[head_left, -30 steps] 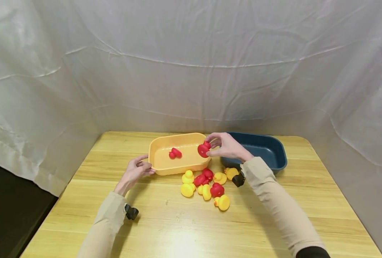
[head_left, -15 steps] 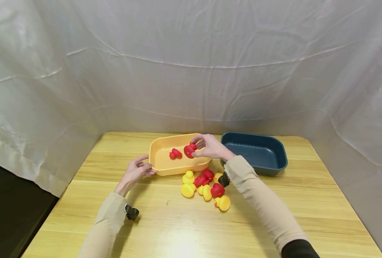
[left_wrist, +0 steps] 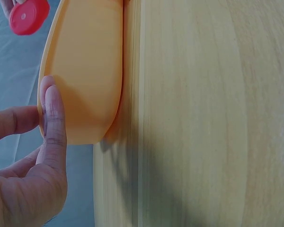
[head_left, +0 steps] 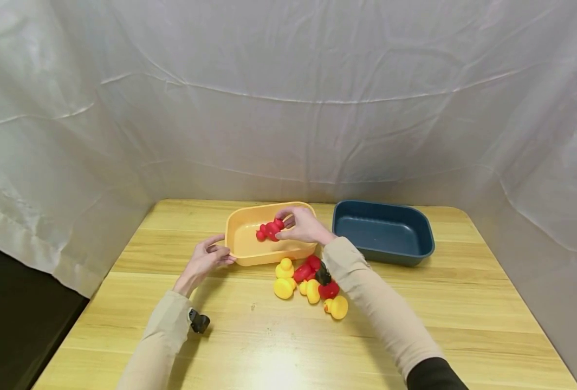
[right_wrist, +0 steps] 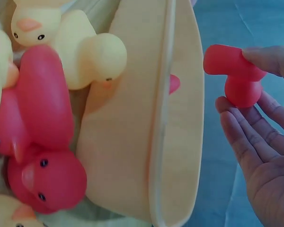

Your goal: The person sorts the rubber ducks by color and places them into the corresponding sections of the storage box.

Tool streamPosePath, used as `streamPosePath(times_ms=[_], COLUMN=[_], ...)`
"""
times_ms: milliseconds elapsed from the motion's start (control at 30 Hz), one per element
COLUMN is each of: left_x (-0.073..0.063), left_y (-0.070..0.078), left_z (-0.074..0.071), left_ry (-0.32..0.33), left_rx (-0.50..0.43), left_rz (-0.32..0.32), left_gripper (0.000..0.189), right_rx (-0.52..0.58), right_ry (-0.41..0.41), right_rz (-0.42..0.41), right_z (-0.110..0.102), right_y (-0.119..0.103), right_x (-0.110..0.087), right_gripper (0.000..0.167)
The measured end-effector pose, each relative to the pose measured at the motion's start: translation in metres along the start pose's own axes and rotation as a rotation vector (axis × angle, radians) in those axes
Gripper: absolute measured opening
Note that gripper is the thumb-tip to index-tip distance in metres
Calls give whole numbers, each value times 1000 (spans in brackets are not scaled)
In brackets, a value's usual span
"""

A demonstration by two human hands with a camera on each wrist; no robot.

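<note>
My left hand (head_left: pixel 205 261) pinches the left end of the yellow-orange plastic tray (head_left: pixel 249 249), thumb on one side of the rim and fingers on the other, as the left wrist view shows. Over the tray, my right hand (head_left: pixel 304 225) holds a red rubber duck (head_left: pixel 272 232) between thumb and fingertips. In the right wrist view this held duck (right_wrist: pixel 232 64) is tipped over, its base towards the thumb. Another red duck (head_left: pixel 260 235) lies in the tray, partly covered by the held one in the head view.
Yellow ducks (head_left: pixel 283 288) and red ducks (head_left: pixel 303 271) lie loose in front of the tray, some hidden by the right wrist's black camera (head_left: pixel 323 274). A dark blue tray (head_left: pixel 386 233) stands to the right on the wooden table (head_left: pixel 249 341). Pale cloth (head_left: pixel 288 135) hangs behind.
My right hand has carried the red duck leftward, from the tray's right end to beside the duck lying inside. The left hand has stayed on the rim.
</note>
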State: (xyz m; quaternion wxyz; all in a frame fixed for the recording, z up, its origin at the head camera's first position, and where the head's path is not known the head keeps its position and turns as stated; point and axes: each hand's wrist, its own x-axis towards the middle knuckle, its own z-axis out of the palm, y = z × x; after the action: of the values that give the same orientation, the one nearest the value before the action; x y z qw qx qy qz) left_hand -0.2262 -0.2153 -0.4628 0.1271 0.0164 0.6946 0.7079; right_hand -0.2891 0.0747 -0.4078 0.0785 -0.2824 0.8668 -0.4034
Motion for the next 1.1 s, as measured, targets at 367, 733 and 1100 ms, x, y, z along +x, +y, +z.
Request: streamPosePath(times_ms=[367, 733, 1100], left_x=[0, 1, 1], left_y=[-1, -1, 0], left_z=[0, 1, 3], left_ry=[-1, 3, 12], left_rx=[-1, -10, 0], left_rz=[0, 1, 0], left_gripper=[63, 64, 62], right_rx=[-10, 25, 61], right_ry=[-1, 4, 36], right_rz=[28, 70, 72], right_z=[18, 35, 27], right_y=[-4, -6, -5], right_x=[11, 19, 13], right_gripper=[43, 44, 59])
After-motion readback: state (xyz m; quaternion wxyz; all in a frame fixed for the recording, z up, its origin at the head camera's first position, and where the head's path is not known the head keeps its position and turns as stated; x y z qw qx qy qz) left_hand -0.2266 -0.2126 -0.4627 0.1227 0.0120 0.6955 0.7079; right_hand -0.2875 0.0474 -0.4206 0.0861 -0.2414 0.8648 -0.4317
